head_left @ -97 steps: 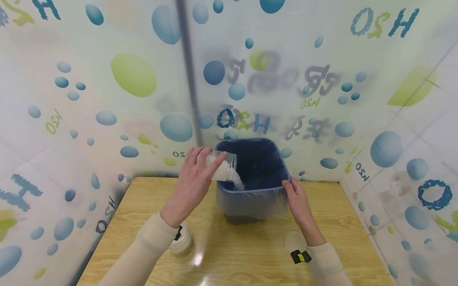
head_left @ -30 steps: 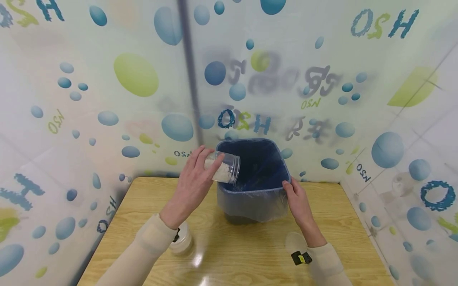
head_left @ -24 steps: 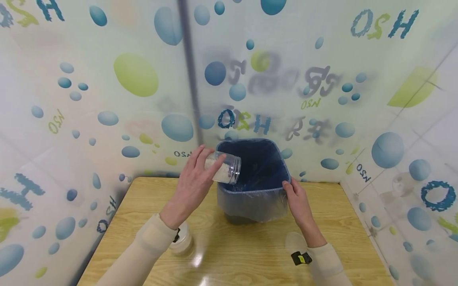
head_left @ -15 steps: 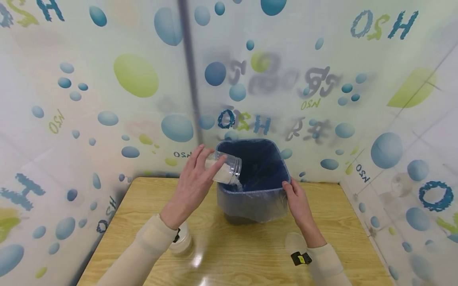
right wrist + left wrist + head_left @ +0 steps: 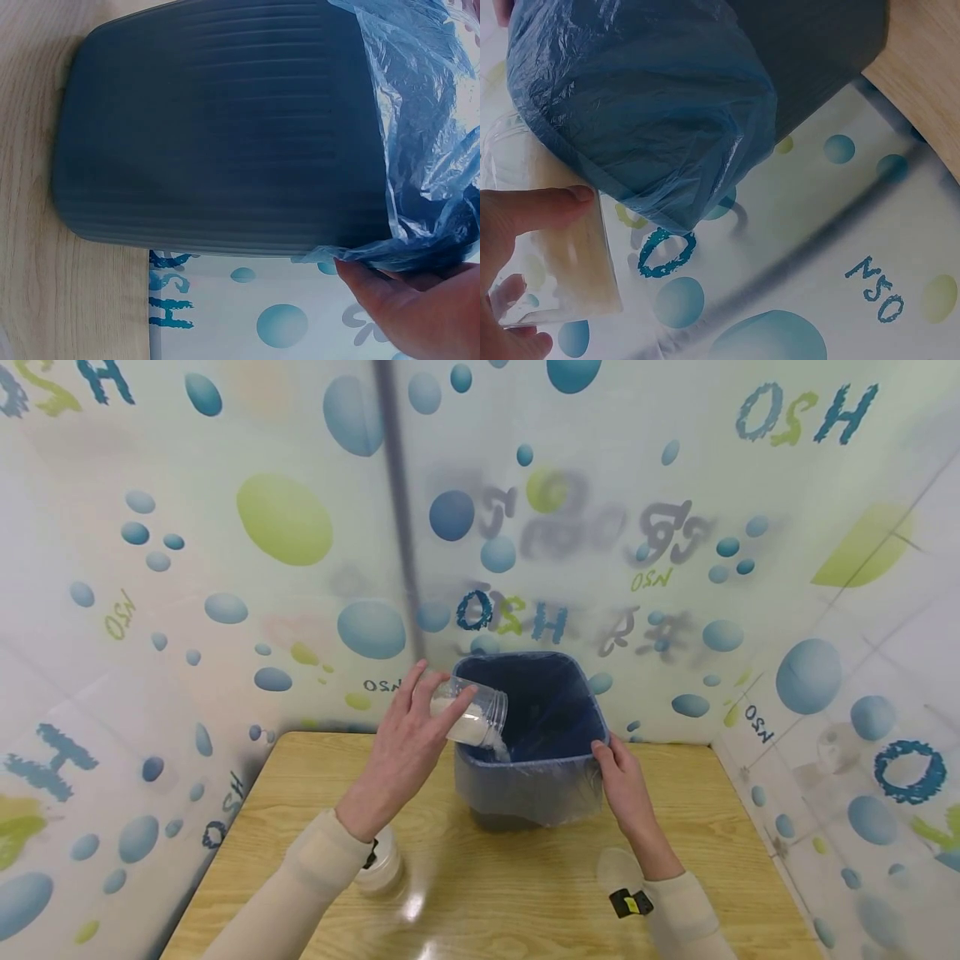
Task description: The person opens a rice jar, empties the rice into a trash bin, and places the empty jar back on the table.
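My left hand (image 5: 397,756) grips a clear jar (image 5: 480,706) and tips it sideways over the near left rim of a dark blue trash bin (image 5: 540,702). A white granular substance (image 5: 498,745) spills from the jar's mouth into the bin; more lies along its lower side. In the left wrist view, the thumb presses on the jar (image 5: 577,255). A thin translucent bag lines the bin and folds over its outside (image 5: 525,789). On the bin's right side, my right hand (image 5: 628,787) pinches the lined rim. The bin's ribbed wall (image 5: 210,135) fills the right wrist view.
Another clear jar (image 5: 381,868) stands on the wooden table (image 5: 487,902), partly behind the left wrist. A round translucent disc (image 5: 618,868) lies by the right wrist. Patterned walls (image 5: 300,593) close in the table at the back and both sides.
The jar's mouth has shifted slightly right over the bin. The white flow thinned about a second ago and runs again now. The right hand stays on the rim.
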Demonstrator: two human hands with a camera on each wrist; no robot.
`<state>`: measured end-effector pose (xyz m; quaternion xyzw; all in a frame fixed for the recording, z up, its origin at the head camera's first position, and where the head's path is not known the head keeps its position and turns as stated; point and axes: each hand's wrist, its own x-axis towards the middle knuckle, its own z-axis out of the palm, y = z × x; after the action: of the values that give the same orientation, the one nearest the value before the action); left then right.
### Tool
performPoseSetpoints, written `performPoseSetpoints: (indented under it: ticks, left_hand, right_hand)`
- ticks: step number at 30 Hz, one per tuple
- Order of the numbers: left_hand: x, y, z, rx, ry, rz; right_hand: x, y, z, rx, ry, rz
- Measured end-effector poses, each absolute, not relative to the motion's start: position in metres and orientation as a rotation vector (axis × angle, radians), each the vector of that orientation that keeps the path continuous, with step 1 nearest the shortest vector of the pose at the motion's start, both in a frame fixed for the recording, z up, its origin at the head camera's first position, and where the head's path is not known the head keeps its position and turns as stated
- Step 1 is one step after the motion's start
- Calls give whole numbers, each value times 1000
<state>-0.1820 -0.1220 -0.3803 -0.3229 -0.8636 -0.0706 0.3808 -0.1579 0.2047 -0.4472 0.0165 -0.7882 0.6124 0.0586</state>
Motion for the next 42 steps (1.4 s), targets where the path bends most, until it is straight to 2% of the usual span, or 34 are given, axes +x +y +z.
performPoseSetpoints:
  ticks: [42]
  left_hand:
    - [-180,-121,-377,-817,-2237,-307]
  right_hand:
    - [-156,204,-446,29,-2389,1866]
